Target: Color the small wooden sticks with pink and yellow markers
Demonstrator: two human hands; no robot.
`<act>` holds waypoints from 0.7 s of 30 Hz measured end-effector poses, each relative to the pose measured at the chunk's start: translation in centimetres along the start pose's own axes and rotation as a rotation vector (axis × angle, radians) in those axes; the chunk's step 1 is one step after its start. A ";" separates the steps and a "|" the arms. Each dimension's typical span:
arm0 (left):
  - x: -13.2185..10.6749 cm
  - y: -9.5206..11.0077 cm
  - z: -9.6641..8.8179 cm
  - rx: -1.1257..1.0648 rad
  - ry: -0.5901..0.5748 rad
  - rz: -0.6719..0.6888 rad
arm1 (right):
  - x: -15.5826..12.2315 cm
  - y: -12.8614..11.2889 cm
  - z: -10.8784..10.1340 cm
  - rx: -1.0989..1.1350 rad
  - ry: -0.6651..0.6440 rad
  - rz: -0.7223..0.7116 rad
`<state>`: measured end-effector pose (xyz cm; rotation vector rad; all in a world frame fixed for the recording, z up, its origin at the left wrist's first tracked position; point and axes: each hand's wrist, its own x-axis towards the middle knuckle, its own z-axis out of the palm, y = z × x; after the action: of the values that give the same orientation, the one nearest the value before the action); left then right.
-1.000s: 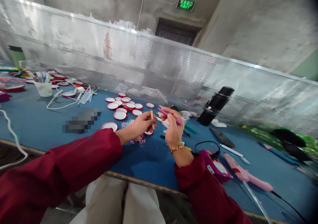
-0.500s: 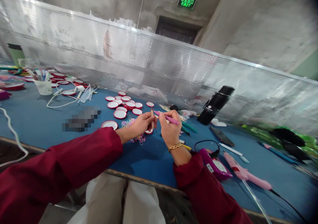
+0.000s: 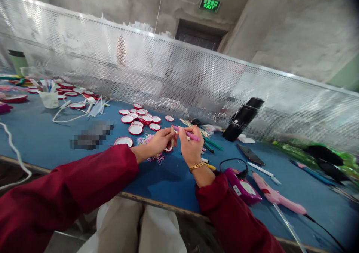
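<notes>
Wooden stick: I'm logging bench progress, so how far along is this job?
Done: no finished piece shows. In hand: the left hand holds a wooden stick while the right hand sets a pink pen to it. Left: loose sticks, red-rimmed lids and glue gun lie untouched.

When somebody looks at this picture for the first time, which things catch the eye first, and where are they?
In the middle, the left hand pinches a wooden stick and the right hand holds a pink pen close to it, above the blue table. Behind them lie red-rimmed white lids; a pink glue gun lies at the right.
</notes>
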<state>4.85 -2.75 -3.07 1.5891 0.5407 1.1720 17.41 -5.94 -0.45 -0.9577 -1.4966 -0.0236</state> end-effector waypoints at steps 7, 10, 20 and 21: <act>0.0 -0.1 0.0 -0.007 0.001 -0.010 | 0.0 0.0 0.1 -0.016 0.006 0.011; 0.0 0.0 0.1 -0.037 0.012 -0.026 | 0.1 0.2 0.1 -0.010 0.025 0.014; 0.0 -0.1 0.0 -0.031 0.012 -0.021 | 0.1 0.5 0.1 -0.014 0.028 -0.002; 0.0 -0.2 0.0 -0.043 0.016 -0.022 | 0.1 0.6 0.1 -0.011 0.036 0.004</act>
<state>4.92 -2.66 -3.20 1.5348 0.5387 1.1734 17.63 -5.43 -0.66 -0.9645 -1.4625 -0.0460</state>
